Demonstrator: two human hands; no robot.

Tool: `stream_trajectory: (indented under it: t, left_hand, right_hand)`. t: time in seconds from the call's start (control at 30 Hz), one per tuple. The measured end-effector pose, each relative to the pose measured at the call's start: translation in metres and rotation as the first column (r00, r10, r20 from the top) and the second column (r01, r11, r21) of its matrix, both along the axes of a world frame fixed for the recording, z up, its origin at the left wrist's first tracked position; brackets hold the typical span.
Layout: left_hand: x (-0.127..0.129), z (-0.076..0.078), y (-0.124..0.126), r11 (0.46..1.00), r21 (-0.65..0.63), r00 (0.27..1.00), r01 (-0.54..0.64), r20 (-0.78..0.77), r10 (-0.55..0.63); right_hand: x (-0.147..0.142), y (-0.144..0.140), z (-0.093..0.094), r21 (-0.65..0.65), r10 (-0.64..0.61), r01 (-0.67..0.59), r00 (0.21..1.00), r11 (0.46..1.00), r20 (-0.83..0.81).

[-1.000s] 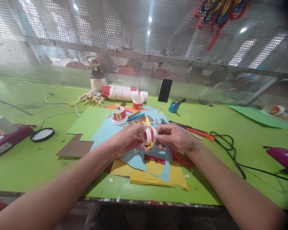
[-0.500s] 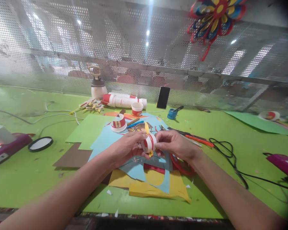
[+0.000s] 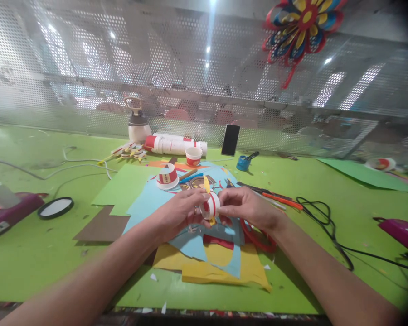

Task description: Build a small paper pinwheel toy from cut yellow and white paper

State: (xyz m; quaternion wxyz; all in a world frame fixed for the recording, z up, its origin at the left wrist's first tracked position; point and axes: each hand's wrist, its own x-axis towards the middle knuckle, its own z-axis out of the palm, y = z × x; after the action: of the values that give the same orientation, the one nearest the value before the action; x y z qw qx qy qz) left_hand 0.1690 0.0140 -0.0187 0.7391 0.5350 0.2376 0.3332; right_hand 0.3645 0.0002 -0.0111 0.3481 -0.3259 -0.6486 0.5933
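Between both hands is a white paper cup (image 3: 213,205) with a red band, tipped on its side above the paper pile. Yellow paper pieces stick out from its top and bottom. My left hand (image 3: 185,208) grips the cup from the left, a ring on one finger. From the right, my right hand (image 3: 246,206) pinches the cup's edge with thumb and fingers. Below them lies cut light blue paper (image 3: 190,242) over yellow paper (image 3: 224,277). An upside-down red and white paper cup (image 3: 168,176) stands just beyond my left hand.
Behind the paper stand another paper cup (image 3: 193,156), stacked cups (image 3: 177,145), a spray bottle (image 3: 139,127), a phone (image 3: 230,139) and a blue pot (image 3: 243,163). An orange-handled tool (image 3: 282,201) and black cable (image 3: 321,217) lie right; a power strip (image 3: 13,213) sits left.
The held cup has turned slightly in my fingers, its open end less visible. Both hands keep their hold. The whole view has shifted a little.
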Motion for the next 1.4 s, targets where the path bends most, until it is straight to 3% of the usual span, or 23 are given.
stream_trajectory:
  t: [0.17, 0.27, 0.4, 0.57, 0.87, 1.2, 1.4]
  left_hand:
    - [-0.002, 0.002, 0.001, 1.0, -0.002, 1.0, -0.001, -0.018, 0.001]
    - [-0.001, 0.004, 0.001, 0.996, 0.028, 0.995, -0.079, -0.057, 0.08]
    - [0.003, 0.005, 0.0, 0.971, 0.09, 0.959, -0.223, -0.159, 0.235]
    - [0.006, 0.008, -0.002, 0.959, 0.122, 0.949, -0.256, -0.157, 0.274]
    - [0.003, 0.016, -0.006, 0.959, 0.161, 0.963, -0.234, -0.094, 0.251]
    - [0.0, 0.025, -0.01, 0.908, 0.375, 0.966, -0.188, -0.094, 0.239]
    - [0.001, 0.022, -0.012, 0.882, 0.422, 0.962, -0.207, -0.077, 0.263]
  right_hand:
    - [0.004, 0.003, -0.001, 0.03, 0.004, -0.004, 1.0, 1.0, 0.011]
    - [0.003, 0.002, 0.002, 0.073, -0.015, 0.01, 0.997, 0.997, 0.07]
    - [-0.006, 0.0, 0.005, 0.184, -0.173, 0.135, 0.962, 0.974, 0.212]
    - [-0.016, -0.002, -0.003, 0.359, -0.372, 0.265, 0.888, 0.895, 0.272]
    - [-0.007, -0.001, 0.009, 0.222, -0.285, 0.246, 0.944, 0.944, 0.165]
    - [0.003, -0.006, 0.019, 0.146, -0.2, 0.19, 0.978, 0.971, 0.054]
    - [0.0, -0.01, 0.02, 0.28, -0.229, 0.203, 0.971, 0.938, 0.063]
